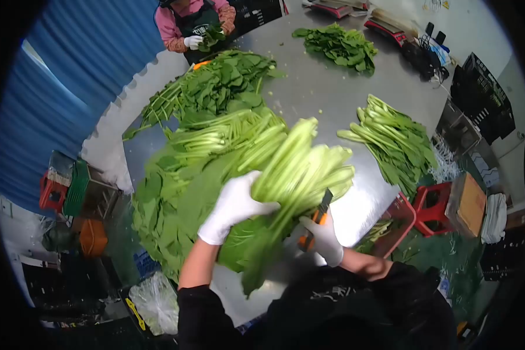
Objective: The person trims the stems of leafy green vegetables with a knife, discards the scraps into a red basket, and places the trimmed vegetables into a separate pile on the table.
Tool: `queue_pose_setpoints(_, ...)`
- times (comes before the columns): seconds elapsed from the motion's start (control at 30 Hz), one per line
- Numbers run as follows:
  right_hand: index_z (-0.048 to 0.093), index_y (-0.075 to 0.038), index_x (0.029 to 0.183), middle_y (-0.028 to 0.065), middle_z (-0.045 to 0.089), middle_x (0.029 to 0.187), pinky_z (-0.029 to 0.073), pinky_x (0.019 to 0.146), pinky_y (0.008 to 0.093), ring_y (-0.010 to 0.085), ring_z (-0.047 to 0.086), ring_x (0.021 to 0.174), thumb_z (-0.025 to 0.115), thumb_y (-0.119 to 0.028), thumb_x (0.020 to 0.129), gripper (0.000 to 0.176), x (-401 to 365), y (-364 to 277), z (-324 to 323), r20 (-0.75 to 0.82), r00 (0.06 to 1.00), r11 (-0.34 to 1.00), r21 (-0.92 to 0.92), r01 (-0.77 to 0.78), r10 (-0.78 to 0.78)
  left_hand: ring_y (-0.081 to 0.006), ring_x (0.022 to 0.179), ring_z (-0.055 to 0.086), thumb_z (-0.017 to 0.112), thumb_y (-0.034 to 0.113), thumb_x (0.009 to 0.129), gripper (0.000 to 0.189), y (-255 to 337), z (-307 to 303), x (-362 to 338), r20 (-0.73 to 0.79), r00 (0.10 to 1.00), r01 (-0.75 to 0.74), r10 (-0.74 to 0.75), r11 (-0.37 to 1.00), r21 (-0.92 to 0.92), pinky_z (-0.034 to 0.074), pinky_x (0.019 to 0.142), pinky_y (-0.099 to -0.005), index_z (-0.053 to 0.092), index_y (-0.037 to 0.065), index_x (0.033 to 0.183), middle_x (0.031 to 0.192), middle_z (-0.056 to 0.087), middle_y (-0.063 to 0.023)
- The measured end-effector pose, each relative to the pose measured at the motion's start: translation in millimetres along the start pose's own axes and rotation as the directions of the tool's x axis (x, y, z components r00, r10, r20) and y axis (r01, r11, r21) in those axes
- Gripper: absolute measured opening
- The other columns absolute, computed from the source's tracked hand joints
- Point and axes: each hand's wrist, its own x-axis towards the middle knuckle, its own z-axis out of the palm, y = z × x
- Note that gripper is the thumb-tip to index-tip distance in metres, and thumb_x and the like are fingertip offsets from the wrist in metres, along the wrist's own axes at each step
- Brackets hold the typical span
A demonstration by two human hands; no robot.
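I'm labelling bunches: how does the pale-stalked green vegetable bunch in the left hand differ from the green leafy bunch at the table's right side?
The pale-stalked green vegetable bunch is gripped by the white-gloved left hand; the green leafy bunch lies on the metal table. The held bunch's stalk ends point to the picture's upper right, the lying bunch's to its upper left. Both have light green stalks and darker leaves.
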Motion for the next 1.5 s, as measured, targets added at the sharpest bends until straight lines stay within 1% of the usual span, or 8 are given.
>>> queue_pose_setpoints(0.23, 0.057, -0.006, 0.098, -0.0009, 0.055, 0.063, 0.042, 0.046, 0.0218, 0.0088, 0.054, 0.054, 0.059, -0.009, 0.084, 0.015, -83, 64, -155, -0.120, 0.986, 0.739, -0.653, -0.168, 0.118, -0.0350, 0.087, 0.060, 0.077, 0.040, 0.061, 0.074, -51, 186, -27, -0.016, 1.000, 0.015, -0.009, 0.925, 0.380, 0.048, 0.077, -0.0412, 0.053, 0.006, 0.122, 0.094, 0.061, -0.0198)
queue_pose_setpoints(0.5, 0.059, 0.000, 0.102, 0.0029, 0.061, 0.081, 0.046, 0.056, 0.0239, 0.0096, 0.059, 0.063, 0.059, -0.010, 0.086, 0.018, -97, 53, -232, -0.170, 0.985, 0.904, -0.425, -0.047, -0.029, -0.0321, 0.108, 0.048, 0.070, 0.033, 0.070, 0.067, -30, 203, -28, -0.255, 0.967, 0.150, 0.013, 0.782, 0.605, 0.039, 0.093, -0.0439, 0.049, 0.003, 0.125, 0.117, 0.053, -0.0170)
queue_pose_setpoints(0.57, 0.059, 0.001, 0.103, 0.0049, 0.062, 0.082, 0.047, 0.058, 0.0249, 0.0109, 0.060, 0.063, 0.059, -0.010, 0.086, 0.020, -103, 48, -227, -0.185, 0.982, 0.889, -0.455, -0.050, -0.039, -0.0315, 0.102, 0.050, 0.067, 0.021, 0.073, 0.045, -5, 208, -28, -0.353, 0.872, -0.075, 0.339, 0.805, 0.588, 0.040, 0.089, -0.0427, 0.056, 0.005, 0.113, 0.110, 0.054, -0.0147)
queue_pose_setpoints(0.83, 0.059, 0.004, 0.108, 0.0123, 0.064, 0.082, 0.049, 0.063, 0.0265, 0.0146, 0.063, 0.063, 0.060, -0.015, 0.085, 0.030, -122, 53, -243, -0.273, 0.958, 0.852, -0.519, -0.068, -0.090, -0.0329, 0.088, 0.057, 0.069, 0.032, 0.075, 0.032, 38, 293, 2, -0.068, 0.953, -0.211, 0.295, 0.809, 0.549, 0.046, 0.078, -0.0401, 0.063, 0.007, 0.095, 0.096, 0.060, -0.0144)
queue_pose_setpoints(0.97, 0.057, 0.005, 0.113, 0.0143, 0.065, 0.082, 0.050, 0.063, 0.0271, 0.0158, 0.064, 0.063, 0.061, -0.015, 0.085, 0.035, -134, 52, -269, -0.285, 0.955, 0.830, -0.549, -0.095, -0.079, -0.0229, 0.092, 0.062, 0.061, 0.020, 0.084, 0.019, 36, 231, 6, -0.185, 0.978, 0.041, -0.099, 0.955, -0.295, 0.047, 0.083, -0.0340, 0.068, 0.004, 0.092, 0.097, 0.067, -0.0131)
queue_pose_setpoints(1.07, 0.057, 0.005, 0.111, 0.0097, 0.064, 0.081, 0.047, 0.061, 0.0250, 0.0122, 0.060, 0.063, 0.062, -0.013, 0.085, 0.032, -147, 42, -276, -0.325, 0.943, 0.818, -0.560, -0.129, -0.074, -0.0191, 0.085, 0.061, 0.051, 0.033, 0.090, 0.032, 112, 128, -16, -0.485, 0.831, 0.056, -0.273, 0.908, -0.414, 0.048, 0.074, -0.0351, 0.066, 0.004, 0.091, 0.089, 0.066, -0.0069)
queue_pose_setpoints(1.23, 0.059, 0.002, 0.105, 0.0018, 0.060, 0.080, 0.044, 0.058, 0.0224, 0.0077, 0.055, 0.063, 0.062, -0.012, 0.086, 0.024, -155, 37, -279, -0.341, 0.940, 0.866, -0.475, -0.154, -0.020, -0.0311, 0.107, 0.055, 0.034, 0.044, 0.098, 0.054, 120, 10, -48, -0.854, 0.506, -0.606, -0.116, 0.657, -0.449, 0.043, 0.099, -0.0416, 0.047, -0.001, 0.125, 0.119, 0.053, -0.0198)
queue_pose_setpoints(1.5, 0.060, 0.001, 0.102, 0.0003, 0.058, 0.078, 0.044, 0.060, 0.0222, 0.0064, 0.053, 0.063, 0.061, -0.010, 0.087, 0.018, -156, -8, -256, -0.382, 0.921, 0.864, -0.487, -0.128, -0.079, -0.0165, 0.077, 0.052, 0.036, 0.024, 0.097, 0.030, 157, 171, -4, -0.083, 0.994, -0.101, 0.075, 0.919, -0.382, 0.043, 0.074, -0.0302, 0.058, 0.005, 0.093, 0.082, 0.055, -0.0054)
